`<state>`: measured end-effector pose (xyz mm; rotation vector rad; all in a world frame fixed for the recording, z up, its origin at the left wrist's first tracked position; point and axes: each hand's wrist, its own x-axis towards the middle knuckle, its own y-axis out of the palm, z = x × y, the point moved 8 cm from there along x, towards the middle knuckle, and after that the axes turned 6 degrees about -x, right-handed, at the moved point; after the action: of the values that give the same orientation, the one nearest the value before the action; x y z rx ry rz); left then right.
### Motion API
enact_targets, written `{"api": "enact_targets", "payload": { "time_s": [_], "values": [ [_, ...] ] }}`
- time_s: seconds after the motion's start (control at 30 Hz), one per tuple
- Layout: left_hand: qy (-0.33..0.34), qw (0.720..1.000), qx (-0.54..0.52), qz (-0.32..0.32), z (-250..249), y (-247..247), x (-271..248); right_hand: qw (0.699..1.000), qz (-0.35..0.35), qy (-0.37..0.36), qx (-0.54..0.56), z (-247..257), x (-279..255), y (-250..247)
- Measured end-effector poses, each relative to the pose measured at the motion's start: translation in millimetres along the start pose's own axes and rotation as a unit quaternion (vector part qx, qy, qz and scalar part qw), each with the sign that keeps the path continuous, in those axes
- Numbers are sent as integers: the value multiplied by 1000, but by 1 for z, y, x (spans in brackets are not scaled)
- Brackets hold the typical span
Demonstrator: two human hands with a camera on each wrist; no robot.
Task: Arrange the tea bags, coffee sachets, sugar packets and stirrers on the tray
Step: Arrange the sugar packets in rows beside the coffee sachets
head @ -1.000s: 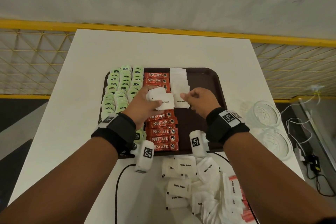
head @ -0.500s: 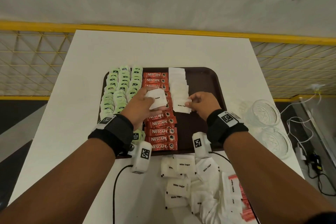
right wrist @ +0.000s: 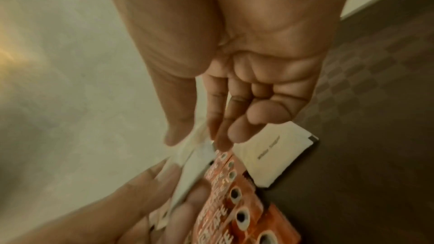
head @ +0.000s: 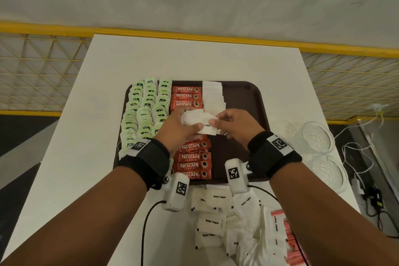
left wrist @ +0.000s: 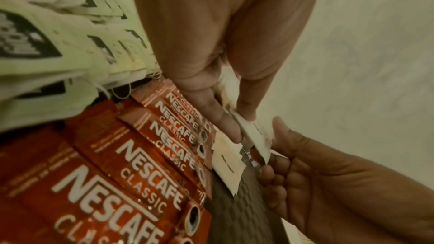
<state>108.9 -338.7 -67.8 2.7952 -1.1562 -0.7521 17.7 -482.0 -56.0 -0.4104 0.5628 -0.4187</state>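
Note:
A dark brown tray [head: 248, 93] holds columns of green tea bags [head: 146, 106], red coffee sachets [head: 192, 157] and white sugar packets [head: 213, 95]. Above the sachets, my left hand [head: 194, 123] grips a small stack of sugar packets [head: 194, 116]. My right hand [head: 216, 122] meets it and pinches the top sugar packet [head: 208, 128] between thumb and forefinger [right wrist: 218, 136]. The left wrist view shows that stack [left wrist: 253, 131] held between my left thumb and fingers. One sugar packet [right wrist: 270, 153] lies flat on the tray just under the hands.
A heap of loose sugar packets [head: 216, 218] lies on the white table [head: 86, 157] in front of the tray, with red stirrers [head: 287, 233] at its right. Two glass bowls [head: 317, 136] stand to the right of the tray. A black cable [head: 146, 222] runs near the front edge.
My right hand left a packet on the tray's sugar column and came back left to the stack. It now pinches the top packet, and my left hand has shifted slightly right.

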Motion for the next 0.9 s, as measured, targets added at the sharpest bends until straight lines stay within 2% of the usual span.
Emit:
{"api": "enact_targets", "payload": {
  "time_s": [0.1, 0.2, 0.4, 0.67, 0.8, 0.83, 0.9],
  "values": [
    [3, 1000, -2, 1, -1, 4, 0, 1000, -16, -13, 9, -5, -1, 0],
    [-15, 999, -32, -10, 0, 1, -1, 999, -39, 18, 20, -24, -2, -10],
    [-18, 999, -18, -19, 6, -15, -2, 993, -40, 38, -104, -47, 5, -18],
    [-9, 1000, 5, -23, 14, -16, -5, 980, -81, 49, -173, -48, 17, -16],
    [-2, 1000, 16, -14, 14, -10, -7, 978, -135, 33, -153, -36, 6, -26],
    [1, 1000, 16, -12, 13, -8, -8, 983, -125, 20, -136, -29, 2, -25],
    [8, 1000, 11, -10, 13, -3, -9, 994, -59, 2, -95, -16, -7, -13]
  ]
}}
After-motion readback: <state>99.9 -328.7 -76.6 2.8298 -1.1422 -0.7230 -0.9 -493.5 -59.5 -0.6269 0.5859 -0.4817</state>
